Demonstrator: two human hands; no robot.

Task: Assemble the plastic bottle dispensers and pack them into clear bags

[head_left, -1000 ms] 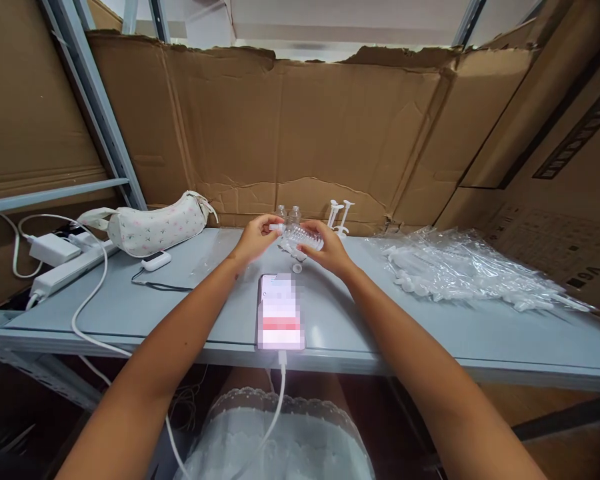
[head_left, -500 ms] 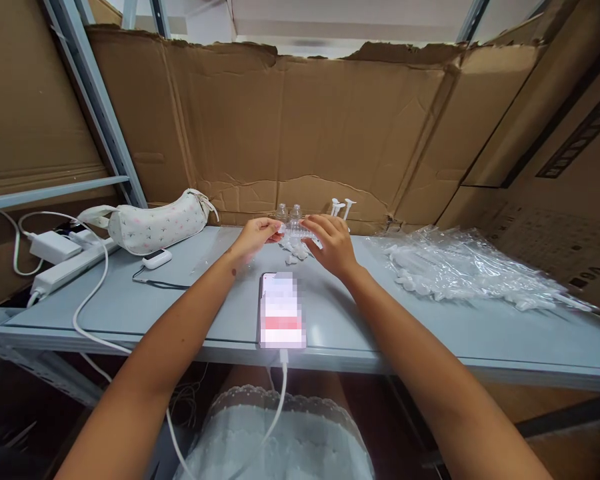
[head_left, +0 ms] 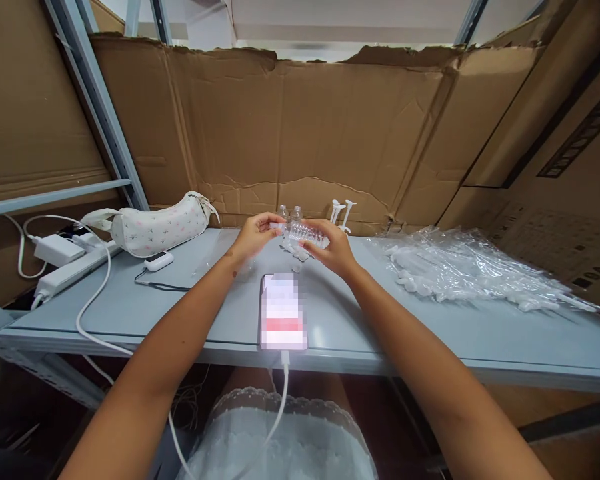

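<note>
Near the back of the shelf, my right hand (head_left: pixel 333 247) grips a small clear ribbed bottle (head_left: pixel 306 232), which lies sideways with its neck toward the left. My left hand (head_left: pixel 256 235) pinches a small white cap (head_left: pixel 277 226) close to the bottle's neck; whether the two touch is unclear. Behind the hands stand clear bottles (head_left: pixel 297 213), partly hidden. Several small white caps (head_left: pixel 297 253) lie on the surface just below the held bottle. White T-shaped plastic pieces (head_left: pixel 348 212) stand upright behind my right hand.
A lit phone (head_left: pixel 283 312) with a cable lies at the front edge of the grey shelf (head_left: pixel 220 320). On the left are a white pouch (head_left: pixel 163 225), a small white device (head_left: pixel 159 261) and a power strip (head_left: pixel 75 270). A clear plastic bag (head_left: pixel 470 267) of white pieces lies right.
My right hand has closed around a clear bottle and tilted it sideways. My left hand has stayed close by, now with the white cap showing at its fingertips.
</note>
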